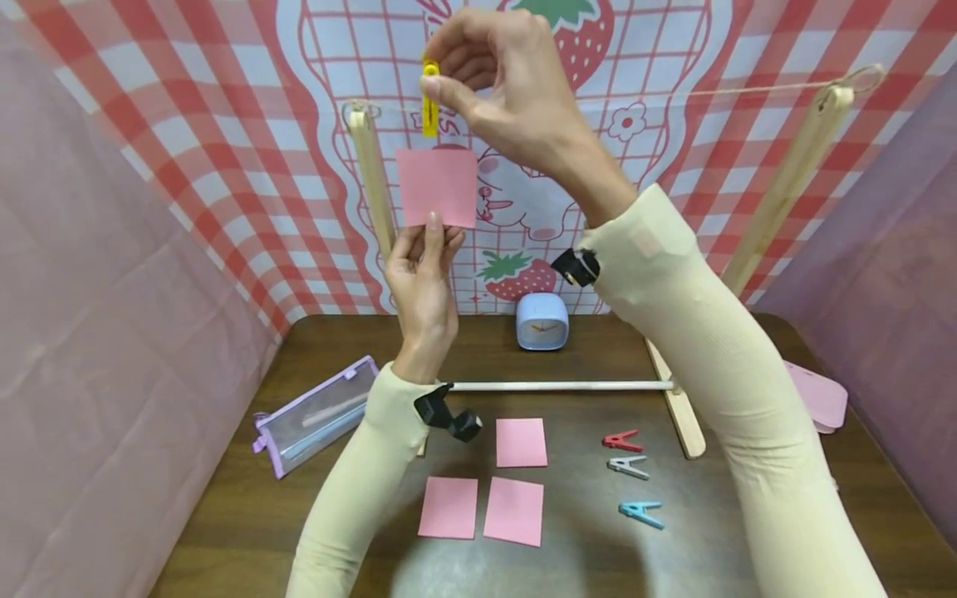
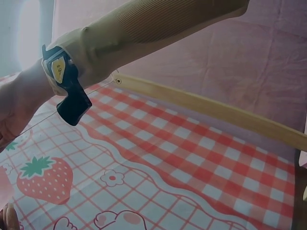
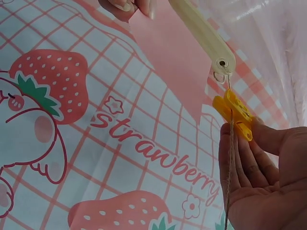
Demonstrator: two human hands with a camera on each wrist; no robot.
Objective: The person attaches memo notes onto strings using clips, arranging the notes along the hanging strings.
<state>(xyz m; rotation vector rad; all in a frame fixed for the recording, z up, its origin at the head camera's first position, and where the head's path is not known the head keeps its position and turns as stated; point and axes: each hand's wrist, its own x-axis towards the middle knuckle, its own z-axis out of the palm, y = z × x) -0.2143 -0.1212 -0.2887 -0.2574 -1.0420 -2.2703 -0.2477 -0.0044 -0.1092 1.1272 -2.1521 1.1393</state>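
Observation:
My left hand (image 1: 424, 291) pinches a square pink paper note (image 1: 437, 189) by its lower edge, thumb in front, holding it upright below a thin string (image 1: 748, 90). Above the note, my right hand (image 1: 523, 95) pinches a yellow clothespin (image 1: 429, 120) between thumb and fingers. In the right wrist view the clothespin (image 3: 235, 115) is at the string (image 3: 230, 172), near a post's tip; whether it clamps the string I cannot tell. A gap separates clothespin and note in the head view. The left wrist view catches only fingertips (image 2: 10, 218) of the left hand.
The string runs between two wooden posts (image 1: 792, 174) joined low by a white rod (image 1: 561, 386). On the table lie several pink notes (image 1: 521, 442), red, grey and blue clothespins (image 1: 640, 513), a mesh pouch (image 1: 317, 415), a clock (image 1: 542, 322) and a pink item (image 1: 818, 397).

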